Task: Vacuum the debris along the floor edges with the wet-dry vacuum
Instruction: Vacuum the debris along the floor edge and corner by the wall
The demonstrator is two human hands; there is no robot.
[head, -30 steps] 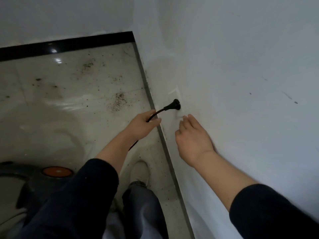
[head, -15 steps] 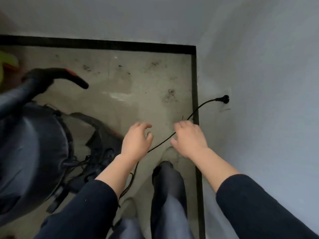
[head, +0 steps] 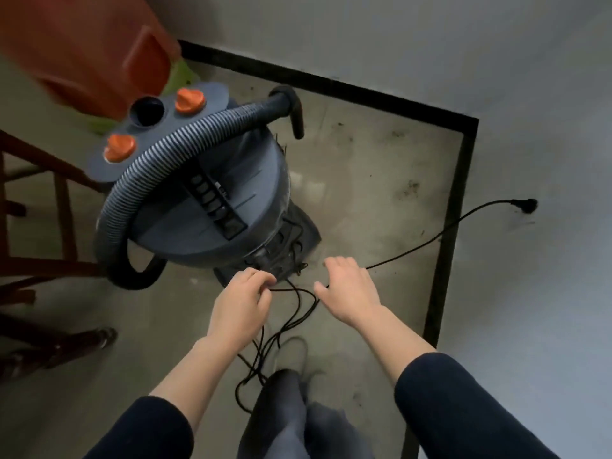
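The wet-dry vacuum [head: 212,207] stands on the tiled floor [head: 371,180] in a corner of the room, just ahead of your hands and left of the black skirting [head: 458,207]. Its ribbed hose [head: 185,135] is draped over the lid in a loop, and the hose's dark nozzle end [head: 295,117] hangs down past the drum's far side. Two orange knobs [head: 189,100] sit on the flat top plate. The power cord [head: 430,238] runs from a plug [head: 526,205] low on the right-hand wall [head: 530,94], across the skirting, under your right hand and into loose loops on the floor between your arms. Your left hand [head: 243,301] is at the vacuum's base with fingers curled down onto the cord; I cannot tell whether they actually pinch it. Your right hand [head: 352,291] is spread, fingers relaxed and thumb out, above the cord with no visible grip. Debris [head: 410,188] shows as dark specks and smudges on the floor near the skirting. A blurred orange object [head: 89,51] and a dark wooden frame [head: 63,207] occupy the left side.
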